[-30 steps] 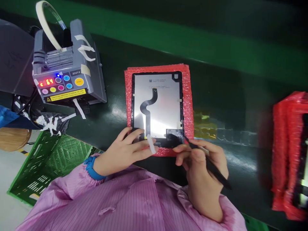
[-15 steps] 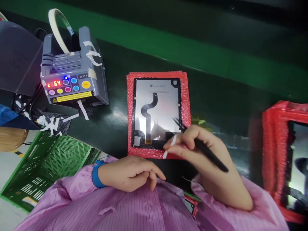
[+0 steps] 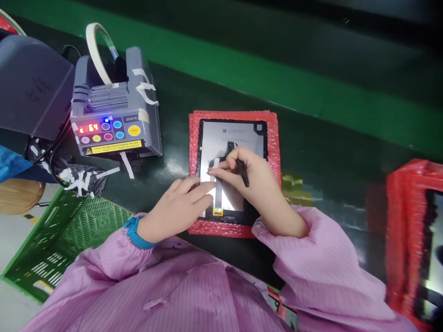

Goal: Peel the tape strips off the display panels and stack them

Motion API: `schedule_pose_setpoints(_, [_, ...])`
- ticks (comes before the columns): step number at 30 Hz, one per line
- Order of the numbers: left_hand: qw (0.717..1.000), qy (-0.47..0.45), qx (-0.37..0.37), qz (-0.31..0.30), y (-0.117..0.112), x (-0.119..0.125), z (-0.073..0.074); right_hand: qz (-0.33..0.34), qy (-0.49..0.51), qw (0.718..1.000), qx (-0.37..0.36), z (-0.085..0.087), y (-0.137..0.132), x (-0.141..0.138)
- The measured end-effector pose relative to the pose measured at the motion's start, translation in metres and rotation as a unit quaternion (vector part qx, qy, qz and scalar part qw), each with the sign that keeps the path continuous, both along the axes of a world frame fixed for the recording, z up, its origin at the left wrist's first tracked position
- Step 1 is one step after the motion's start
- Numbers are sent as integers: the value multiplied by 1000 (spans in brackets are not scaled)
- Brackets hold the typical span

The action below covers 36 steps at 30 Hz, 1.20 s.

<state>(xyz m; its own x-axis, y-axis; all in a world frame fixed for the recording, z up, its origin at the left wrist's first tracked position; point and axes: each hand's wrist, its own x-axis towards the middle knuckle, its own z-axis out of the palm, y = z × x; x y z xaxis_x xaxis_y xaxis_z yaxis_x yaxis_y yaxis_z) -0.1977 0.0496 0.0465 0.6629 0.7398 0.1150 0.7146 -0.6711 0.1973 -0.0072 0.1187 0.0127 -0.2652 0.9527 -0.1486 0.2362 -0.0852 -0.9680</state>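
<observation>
A tablet panel (image 3: 252, 133) lies face down on a red bubble-wrap pad (image 3: 273, 152) in front of me, with a black flex cable (image 3: 218, 191) running down its silver back. My right hand (image 3: 249, 177) holds black tweezers (image 3: 241, 168) and presses a white tape strip (image 3: 214, 163) onto the cable with its fingertips. My left hand (image 3: 180, 203) rests at the panel's lower left edge, fingers stretched toward the tape.
A grey tape dispenser machine (image 3: 114, 122) with a red display stands at the left, cut tape bits (image 3: 81, 177) beside it. A green crate (image 3: 65, 230) sits below the bench edge. More red-wrapped panels (image 3: 411, 230) stack at the right. A green stripe (image 3: 311, 97) runs behind.
My right hand carried the tape strip up from the panel's lower right to the flex cable in the middle. My left hand left my lap and came back to the panel's lower left.
</observation>
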Motion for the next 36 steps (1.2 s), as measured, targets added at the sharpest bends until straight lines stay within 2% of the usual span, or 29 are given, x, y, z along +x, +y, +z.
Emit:
schedule_pose_setpoints(5, [1000, 24, -6, -1, 4, 0, -8, -17, -5, 1000, 9, -4, -1, -1])
schedule_pose_setpoints(9, [1000, 5, -26, -1, 3, -1, -9, -46, -25, 998, 37, -6, 2, -5])
schedule_pose_setpoints(15, [999, -6, -39, 13, 3, -2, -13, -69, -61, 989, 112, -10, 36, -13])
schedule_pose_setpoints(18, [999, -5, -45, 26, 1, -1, -10, -105, -131, 976, 140, -4, 48, -11])
schedule_pose_setpoints(20, [998, -20, -47, 23, -3, 2, -3, -149, -175, 961, 157, 4, 42, -1])
schedule_pose_setpoints(22, [995, -68, -72, 2, -11, 9, 5, -175, -185, 950, 181, 9, 21, 19])
schedule_pose_setpoints(24, [978, -151, -138, -39, -20, 20, 11, -177, -182, 945, 207, 8, -15, 48])
schedule_pose_setpoints(26, [942, -228, -228, -93, -28, 35, 13, -178, -217, 929, 241, 3, -63, 85])
schedule_pose_setpoints(28, [899, -270, -313, -144, -35, 52, 9, -212, -255, 910, 249, -5, -116, 127])
schedule_pose_setpoints(29, [880, -277, -349, -165, -37, 62, 6, -239, -285, 893, 252, -9, -142, 147])
schedule_pose_setpoints(31, [844, -275, -418, -193, -40, 81, -1, -296, -382, 841, 242, -16, -192, 186])
schedule_pose_setpoints(33, [810, -269, -478, -209, -42, 99, -7, -301, -466, 799, 232, -21, -231, 216])
schedule_pose_setpoints(36, [774, -268, -532, -216, -43, 124, -12, -325, -449, 793, 252, -26, -261, 243])
